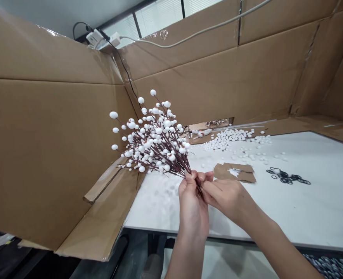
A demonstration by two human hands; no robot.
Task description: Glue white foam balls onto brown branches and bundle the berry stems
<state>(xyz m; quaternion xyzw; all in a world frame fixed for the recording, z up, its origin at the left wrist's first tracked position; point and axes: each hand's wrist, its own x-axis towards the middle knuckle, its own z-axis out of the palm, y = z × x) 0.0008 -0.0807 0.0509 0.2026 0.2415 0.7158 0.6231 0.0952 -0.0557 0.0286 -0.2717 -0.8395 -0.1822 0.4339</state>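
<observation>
A tall cardboard wall (pixel 52 155) stands along the left side, its folded flap (pixel 101 224) reaching the left edge of the white worktop (pixel 276 217). On top of the rear corner sit white plugs (pixel 95 38), a pale cable (pixel 165 45) running right from them past window blinds (pixel 160 17). Beyond the worktop's far edge rises the back cardboard panel (pixel 212 85), with light-handled pliers (pixel 202 133) near its foot. Loose white beads (pixel 232 137) spread along the far edge; nearer lies a small cardboard piece (pixel 247 177) with white strips on it, and to its right a cluster of black rings (pixel 286 177).

The bundle of white-berried stems (pixel 160 143) is held up over the worktop's left end. Its berry heads fan toward the rear left, and its long axis slopes down to the right, to the gathered stem ends. The left hand (pixel 193 205) wraps those stems firmly; the right hand (pixel 228 195) closes its fingers narrowly on them, just beside.

Berries overhang the left edge, near the wall. Bare surface stretches from the rings to the near edge.
</observation>
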